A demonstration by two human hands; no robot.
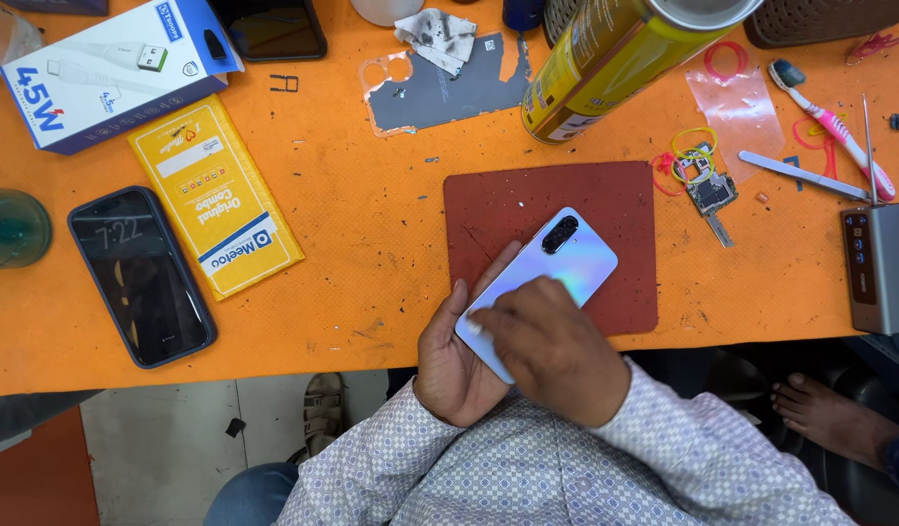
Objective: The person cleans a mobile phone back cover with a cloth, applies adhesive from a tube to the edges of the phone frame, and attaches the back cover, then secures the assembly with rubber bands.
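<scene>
A pale iridescent phone (566, 263) lies back-up on a dark red mat (615, 205), its camera block pointing toward the far side. My left hand (454, 365) cups the phone's near left edge, thumb along its side. My right hand (556, 351) rests on top of the phone's near end, fingers curled and pressing on the back cover. Both sleeves are a pale checked fabric.
On the orange table (371, 224): a dark phone (142, 276) at left, a yellow packet (215, 195), a white and blue charger box (108, 73), a grey back cover (449, 88), a yellow spray can (605, 63), a circuit board (707, 190), tweezers (800, 175), a toothbrush (834, 127), a grey device (878, 268). A bare foot (829, 414) shows below right.
</scene>
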